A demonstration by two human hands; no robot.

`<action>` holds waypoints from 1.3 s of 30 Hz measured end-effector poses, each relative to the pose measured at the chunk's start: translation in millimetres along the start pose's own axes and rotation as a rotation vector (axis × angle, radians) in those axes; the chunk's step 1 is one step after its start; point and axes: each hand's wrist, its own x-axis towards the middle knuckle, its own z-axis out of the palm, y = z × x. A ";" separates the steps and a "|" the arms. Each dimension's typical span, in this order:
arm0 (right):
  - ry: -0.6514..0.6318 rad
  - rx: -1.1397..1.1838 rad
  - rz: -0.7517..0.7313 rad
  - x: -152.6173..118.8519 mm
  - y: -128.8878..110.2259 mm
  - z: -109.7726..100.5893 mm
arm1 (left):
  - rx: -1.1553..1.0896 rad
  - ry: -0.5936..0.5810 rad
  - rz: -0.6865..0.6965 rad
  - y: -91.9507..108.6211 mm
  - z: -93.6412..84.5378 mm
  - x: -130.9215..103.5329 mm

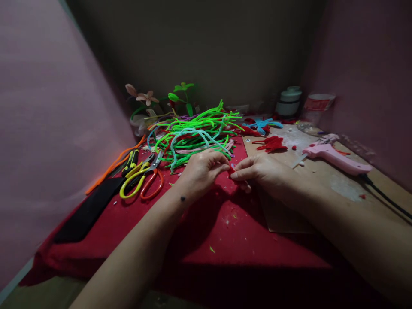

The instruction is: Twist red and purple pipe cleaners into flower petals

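A small red fuzzy piece (231,170) is pinched between the fingertips of both hands, above the red cloth. My left hand (206,171) closes on it from the left, thumb and index finger together. From the right, my right hand (261,172) grips it with closed fingers. Much of the piece is hidden by the fingers. Just beyond the hands lies a heap of green, light blue and other coloured fuzzy stems (196,137). More red pieces (272,144) rest on the wooden board (286,219) to the right.
Red-handled scissors (152,183), a yellow-handled tool (133,184) and a black flat object (90,210) lie left. A pink glue gun (337,158) with a black cord lies right. Fuzzy flowers (183,87), a jar (289,102) and a cup (318,105) stand behind. Walls flank the table.
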 end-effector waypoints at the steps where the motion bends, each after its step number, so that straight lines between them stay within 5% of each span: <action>1: 0.007 -0.008 -0.008 -0.2 -0.3 0.3 | -0.005 -0.008 -0.019 0.0 -0.3 0.3; 5: 0.027 -0.068 -0.028 1.2 1.3 0.5 | -0.138 -0.086 -0.179 3.8 0.2 0.0; 10: 0.074 -0.112 -0.057 2.7 5.6 -0.3 | -0.621 -0.185 -0.483 4.6 4.4 -0.6; 21: -0.016 0.387 0.036 2.9 12.1 6.6 | -1.073 -0.050 -0.546 2.7 17.4 0.2; 31: -0.161 0.394 -0.008 8.9 19.3 1.7 | -0.771 -0.094 -0.360 1.4 12.4 0.3; 39: -0.115 0.252 0.094 5.0 12.1 8.9 | -0.040 0.075 -0.032 -1.7 14.6 -0.7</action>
